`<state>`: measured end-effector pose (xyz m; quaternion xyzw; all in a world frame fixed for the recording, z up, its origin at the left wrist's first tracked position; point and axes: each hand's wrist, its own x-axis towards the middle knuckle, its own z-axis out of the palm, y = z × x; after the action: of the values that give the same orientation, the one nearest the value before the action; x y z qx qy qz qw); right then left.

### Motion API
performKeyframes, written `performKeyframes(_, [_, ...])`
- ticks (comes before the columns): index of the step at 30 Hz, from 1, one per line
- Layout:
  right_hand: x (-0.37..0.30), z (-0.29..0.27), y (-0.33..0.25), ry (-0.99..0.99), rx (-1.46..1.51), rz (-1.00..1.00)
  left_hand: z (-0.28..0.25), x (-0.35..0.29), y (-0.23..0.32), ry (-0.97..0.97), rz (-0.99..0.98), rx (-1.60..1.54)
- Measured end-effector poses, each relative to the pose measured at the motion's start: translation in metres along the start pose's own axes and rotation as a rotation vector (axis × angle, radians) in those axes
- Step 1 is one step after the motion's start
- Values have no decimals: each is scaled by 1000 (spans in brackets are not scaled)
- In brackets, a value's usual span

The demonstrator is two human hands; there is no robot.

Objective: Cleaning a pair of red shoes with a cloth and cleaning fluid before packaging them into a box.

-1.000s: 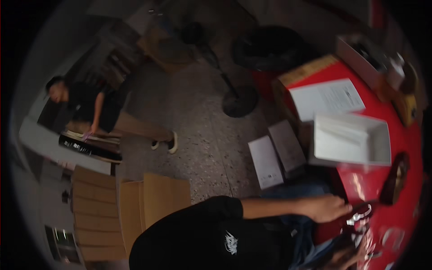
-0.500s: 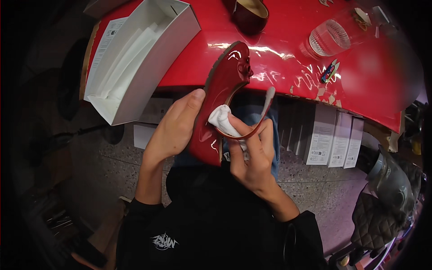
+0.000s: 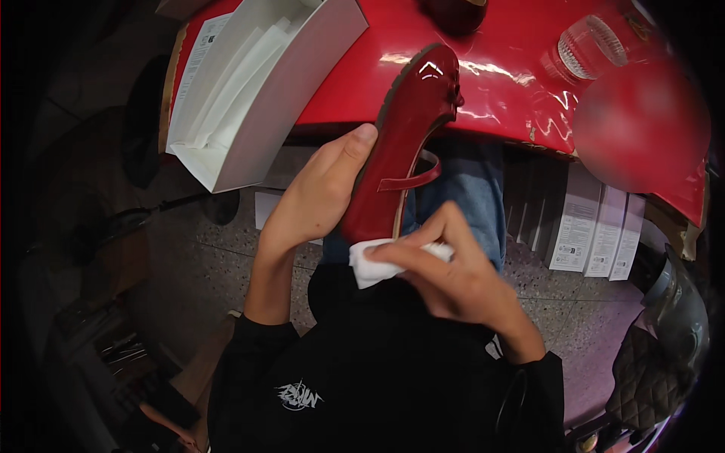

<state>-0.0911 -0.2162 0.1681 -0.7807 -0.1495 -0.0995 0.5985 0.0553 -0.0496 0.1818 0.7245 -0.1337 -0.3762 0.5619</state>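
A glossy dark red strap shoe [image 3: 404, 136] is held on its side above my lap, toe pointing away and sole turned left. My left hand [image 3: 321, 185] is closed round it from the sole side, with the thumb along the sole edge. At the heel end, my right hand [image 3: 453, 275] pinches a folded white cloth [image 3: 370, 262], which touches the back of the heel. The shoe's strap [image 3: 411, 181] hangs free to the right of the opening. Fingers of my left hand behind the shoe are hidden.
On the red table [image 3: 521, 83] stand an open white box [image 3: 264, 113] at left, another dark red shoe [image 3: 455, 15] at the far edge and a ribbed glass [image 3: 593, 49] at right. White boxes [image 3: 578, 226] stand below the table. A dark quilted item [image 3: 649, 377] lies at lower right.
The right hand has taken the white cloth from the shoe's side down to the heel, and the strap no longer loops over its fingers. The left hand keeps its grip on the shoe.
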Motion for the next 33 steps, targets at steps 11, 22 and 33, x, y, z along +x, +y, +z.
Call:
performKeyframes(11, [30,-32,2,288,-202,56,-1,-2,7,63,56,222])
performKeyframes(22, [28,-27,1,119,-280,-26,4,-3,-1,120,114,301])
performKeyframes(33, [31,-26,10,197,-298,-13,1,-6,5,110,111,382])
